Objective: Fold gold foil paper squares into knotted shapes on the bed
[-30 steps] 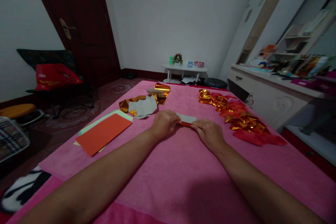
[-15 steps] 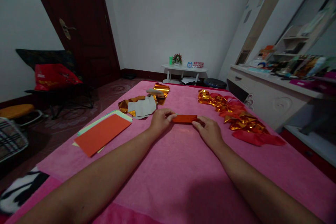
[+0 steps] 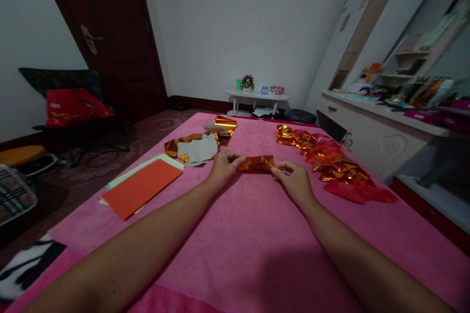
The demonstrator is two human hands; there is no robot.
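Observation:
A small folded strip of shiny copper-gold foil (image 3: 257, 163) stretches between my two hands, just above the pink cloth (image 3: 235, 234). Its left end is pinched by my left hand (image 3: 224, 166), fingers closed. At its right end, the thumb and fingers of my right hand (image 3: 293, 176) are closed on the edge. Beyond my left hand lie a white-backed foil sheet (image 3: 198, 148) and a gold foil roll (image 3: 224, 126). Orange paper (image 3: 143, 188) tops a stack of coloured sheets on the left.
Crumpled gold foil (image 3: 343, 170) and red pieces (image 3: 358, 191) lie along the right side. A white dresser (image 3: 378, 127) borders the right edge. Past the far edge is a small white table (image 3: 257, 94); a chair with a red bag (image 3: 77, 107) stands left.
The piece between my hands showed a matte orange-red face before; now a shiny copper-gold face is towards me. Both hands stay in nearly the same place and keep hold of it.

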